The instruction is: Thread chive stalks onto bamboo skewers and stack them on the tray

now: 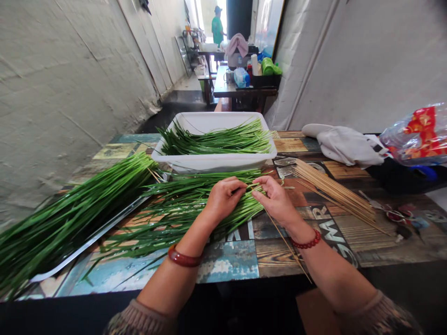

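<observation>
In the middle of the table my left hand is closed, thumb and fingers pinching the pale end of a garlic chive. Close beside it on the right, my right hand is also closed, its fingertips at the same pale stems. A thin bamboo skewer runs from under the right hand toward the table's front edge; the fingers partly hide its upper end. Loose garlic chives lie spread beneath both hands, leaves to the left and pale ends to the right.
A white tub of chives stands behind. At left, a large chive pile rests on a tray. On the right lie a bundle of bamboo skewers, scissors, a white cap and a plastic bag. A person stands far back.
</observation>
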Motion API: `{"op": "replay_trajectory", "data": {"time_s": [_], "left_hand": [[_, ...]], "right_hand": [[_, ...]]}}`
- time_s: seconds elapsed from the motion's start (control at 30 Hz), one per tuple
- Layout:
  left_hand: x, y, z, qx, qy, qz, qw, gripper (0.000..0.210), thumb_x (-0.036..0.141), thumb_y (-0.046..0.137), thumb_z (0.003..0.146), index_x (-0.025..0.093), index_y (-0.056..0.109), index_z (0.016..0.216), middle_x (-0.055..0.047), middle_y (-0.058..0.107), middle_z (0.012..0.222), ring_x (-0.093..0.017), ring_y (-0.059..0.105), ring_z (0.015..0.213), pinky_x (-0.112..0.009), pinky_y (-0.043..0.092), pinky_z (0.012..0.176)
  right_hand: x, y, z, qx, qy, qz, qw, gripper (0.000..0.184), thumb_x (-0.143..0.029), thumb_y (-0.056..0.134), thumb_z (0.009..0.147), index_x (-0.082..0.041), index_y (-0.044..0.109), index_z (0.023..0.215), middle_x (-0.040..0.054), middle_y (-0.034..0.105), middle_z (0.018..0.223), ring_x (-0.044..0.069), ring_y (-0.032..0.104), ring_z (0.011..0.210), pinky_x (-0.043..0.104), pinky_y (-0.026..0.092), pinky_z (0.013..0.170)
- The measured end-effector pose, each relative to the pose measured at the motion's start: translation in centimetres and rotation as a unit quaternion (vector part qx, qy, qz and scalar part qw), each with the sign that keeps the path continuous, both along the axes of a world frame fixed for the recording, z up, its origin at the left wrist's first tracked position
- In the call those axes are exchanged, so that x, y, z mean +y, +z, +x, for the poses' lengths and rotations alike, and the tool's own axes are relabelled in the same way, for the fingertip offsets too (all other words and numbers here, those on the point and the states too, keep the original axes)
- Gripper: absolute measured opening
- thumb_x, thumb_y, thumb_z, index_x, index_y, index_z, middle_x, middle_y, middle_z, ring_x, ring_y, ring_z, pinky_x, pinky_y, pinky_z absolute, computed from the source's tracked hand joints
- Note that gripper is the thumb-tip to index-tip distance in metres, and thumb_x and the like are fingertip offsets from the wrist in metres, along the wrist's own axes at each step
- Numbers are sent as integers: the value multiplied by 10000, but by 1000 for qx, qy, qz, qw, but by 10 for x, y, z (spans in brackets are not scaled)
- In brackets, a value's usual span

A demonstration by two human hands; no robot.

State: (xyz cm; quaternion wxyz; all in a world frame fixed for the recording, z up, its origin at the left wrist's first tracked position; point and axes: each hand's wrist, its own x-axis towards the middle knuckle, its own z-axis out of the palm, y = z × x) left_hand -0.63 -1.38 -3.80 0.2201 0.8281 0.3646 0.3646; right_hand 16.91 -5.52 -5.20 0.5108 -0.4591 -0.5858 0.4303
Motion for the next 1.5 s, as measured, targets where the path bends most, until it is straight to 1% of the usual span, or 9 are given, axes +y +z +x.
{"op": "replay_trajectory", "data": {"time_s": [0.3, 0.5, 0.77, 0.87, 0.97, 1.1, 1.23, 1.33, 1.5], "left_hand": [[-3, 11, -1, 10, -64, -48, 997, 178, 158, 544, 862, 159, 722, 844, -38, 650, 742, -143, 604, 718, -235, 439, 648], [-6, 14, -4, 7, -69, -133, 989, 214, 271, 616, 826, 164, 705, 989, -54, 730, 910, -172, 639, 798, -276, 488, 742], [-2, 18, -8, -90, -24, -221, 971, 185, 312, 651, 781, 132, 669, 823, -20, 657, 723, -125, 567, 658, -222, 444, 614], [0, 28, -13, -111, 3, -233, 966, 190, 316, 667, 759, 129, 639, 770, 0, 599, 667, -103, 517, 612, -202, 406, 565], [5, 51, -23, -111, 34, -216, 969, 185, 313, 664, 755, 134, 616, 747, 21, 561, 637, -89, 484, 588, -195, 379, 552], [6, 90, -42, -143, 75, -195, 968, 179, 303, 677, 738, 141, 605, 753, 27, 576, 656, -86, 500, 598, -194, 384, 566], [-6, 119, -56, -195, 79, -187, 960, 189, 292, 702, 722, 142, 604, 781, 28, 587, 679, -78, 502, 599, -193, 385, 576], [-22, 134, -67, -255, 78, -177, 947, 204, 287, 731, 704, 143, 603, 771, 35, 584, 678, -69, 495, 599, -186, 376, 577], [-55, 154, -96, -356, 62, -175, 916, 229, 261, 786, 663, 142, 633, 784, 27, 621, 703, -74, 532, 642, -189, 403, 633]], "right_hand": [[3, -7, 3, -57, -32, 14, 998, 192, -333, 625, 819, -212, 549, 947, 6, 611, 788, 156, 580, 703, 273, 473, 637], [2, 1, 7, -38, -20, 8, 999, 316, -459, 520, 902, -203, 598, 1070, 26, 643, 855, 157, 589, 730, 266, 470, 633], [12, 4, 16, 144, -82, -74, 983, 461, -600, 437, 896, -191, 571, 1062, 31, 656, 751, 130, 595, 568, 229, 443, 480], [13, 2, 18, 159, -69, -75, 982, 468, -585, 447, 898, -170, 585, 1066, 38, 654, 759, 124, 598, 575, 216, 428, 468], [7, 9, 18, 148, -31, -60, 987, 454, -552, 415, 926, -165, 593, 1081, 53, 665, 805, 136, 625, 627, 234, 455, 512], [-6, 41, 7, -24, 62, 19, 998, 383, -457, 496, 919, -176, 600, 1157, 74, 698, 908, 169, 660, 734, 289, 505, 637], [-10, 92, -18, -230, 6, 178, 957, 283, -303, 544, 903, -214, 633, 1157, 46, 704, 851, 198, 658, 771, 328, 490, 717], [-5, 127, -37, -265, -24, 277, 923, 201, -242, 495, 924, -205, 686, 978, 71, 721, 911, 216, 665, 838, 336, 484, 756], [-8, 175, -60, -282, -30, 358, 890, 152, -210, 553, 897, -188, 694, 841, 58, 726, 849, 208, 666, 799, 326, 479, 757]]}}
